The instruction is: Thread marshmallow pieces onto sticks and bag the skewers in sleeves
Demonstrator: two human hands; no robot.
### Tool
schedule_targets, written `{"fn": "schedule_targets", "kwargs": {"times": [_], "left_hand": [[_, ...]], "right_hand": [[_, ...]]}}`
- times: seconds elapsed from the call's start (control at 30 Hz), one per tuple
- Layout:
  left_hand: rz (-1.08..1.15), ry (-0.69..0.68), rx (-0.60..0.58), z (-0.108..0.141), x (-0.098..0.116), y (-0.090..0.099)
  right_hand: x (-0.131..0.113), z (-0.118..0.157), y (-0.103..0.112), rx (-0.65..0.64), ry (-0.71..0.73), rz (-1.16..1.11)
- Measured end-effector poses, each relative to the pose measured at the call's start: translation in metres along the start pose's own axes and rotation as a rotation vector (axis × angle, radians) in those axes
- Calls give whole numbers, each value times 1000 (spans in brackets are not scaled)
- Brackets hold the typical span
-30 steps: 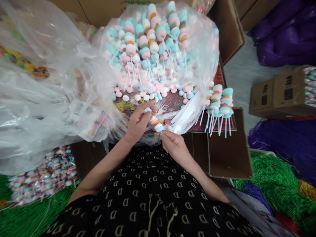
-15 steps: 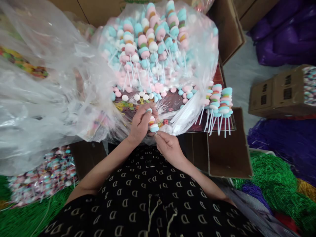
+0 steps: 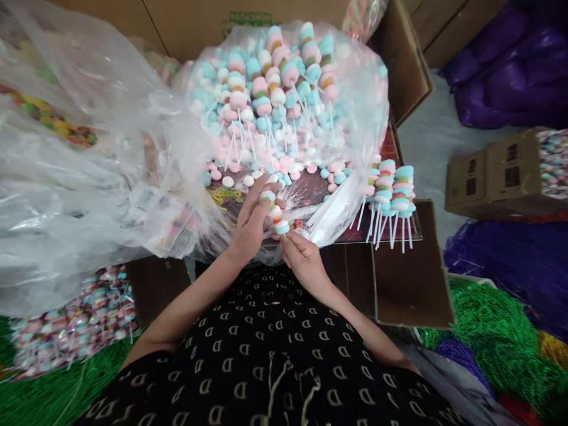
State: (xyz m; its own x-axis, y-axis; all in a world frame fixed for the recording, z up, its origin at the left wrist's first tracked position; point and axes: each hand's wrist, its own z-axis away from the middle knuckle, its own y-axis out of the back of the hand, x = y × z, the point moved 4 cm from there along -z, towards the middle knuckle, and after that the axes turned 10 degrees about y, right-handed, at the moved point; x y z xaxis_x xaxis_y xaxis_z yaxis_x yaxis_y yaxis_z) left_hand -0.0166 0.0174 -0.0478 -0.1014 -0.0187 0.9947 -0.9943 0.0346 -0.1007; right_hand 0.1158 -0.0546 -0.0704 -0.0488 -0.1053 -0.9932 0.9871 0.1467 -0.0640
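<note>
Now the candy skewer leans further between left hand and right hand.

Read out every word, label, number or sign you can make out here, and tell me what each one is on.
"D", repeated: printed on the black garment.
Green print: on the cardboard carton ahead, too blurred to read.
Black printed marks: on the brown carton at right, too small to read.

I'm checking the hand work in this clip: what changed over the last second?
The candy skewer swung nearly upright, then tilted back, its lower end toward the right hand. The left hand and right hand kept hold; nothing was let go. The bagged pile of candy skewers stayed put.
</note>
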Motion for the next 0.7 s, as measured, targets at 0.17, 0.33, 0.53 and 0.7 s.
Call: {"fn": "schedule_targets", "kwargs": {"times": [0.17,0.33,0.53,0.7], "left_hand": [[523,270,29,-3,10,-1],[521,451,21,-7,9,-2],[593,461,26,-4,10,-9],[551,416,100,6,14,-17]], "right_hand": [[-1,-2,3,2,54,75],[-6,-1,1,-20,69,83],[-10,-1,-1,-97,37,81],[-10,-1,-8,-116,17,30]]}}
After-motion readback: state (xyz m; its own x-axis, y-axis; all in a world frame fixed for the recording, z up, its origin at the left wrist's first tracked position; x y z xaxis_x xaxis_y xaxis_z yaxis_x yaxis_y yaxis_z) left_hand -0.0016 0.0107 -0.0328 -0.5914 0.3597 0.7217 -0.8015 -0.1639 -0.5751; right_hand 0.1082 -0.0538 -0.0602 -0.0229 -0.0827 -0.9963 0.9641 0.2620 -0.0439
